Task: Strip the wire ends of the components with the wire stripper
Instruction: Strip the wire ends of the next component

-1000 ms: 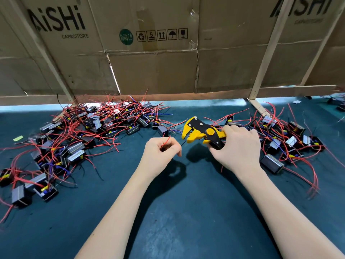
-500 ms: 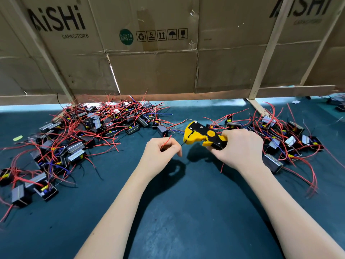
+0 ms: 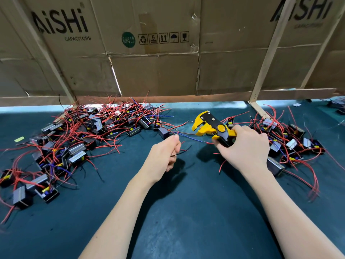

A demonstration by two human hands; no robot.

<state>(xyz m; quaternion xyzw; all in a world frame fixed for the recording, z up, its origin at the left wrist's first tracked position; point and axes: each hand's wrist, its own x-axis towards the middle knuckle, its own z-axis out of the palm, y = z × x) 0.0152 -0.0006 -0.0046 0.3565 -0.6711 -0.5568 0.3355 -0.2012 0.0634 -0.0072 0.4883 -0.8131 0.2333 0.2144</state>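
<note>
Stripper [image 3: 214, 128] reopened, right hand [image 3: 246, 148] gripping | left hand [image 3: 164, 157] pinching wire [image 3: 186, 134] | box [image 3: 149, 43] — "AiSHi CAPACITORS"

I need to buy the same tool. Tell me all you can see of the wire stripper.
The wire stripper has a black body with yellow, plastic-looking jaw pieces and a round yellow pivot. Its jaws stand open, pointing left towards the left hand. The right hand grips its handles, holding it above the dark green mat. A thin wire runs from the left hand to the jaws.
</note>
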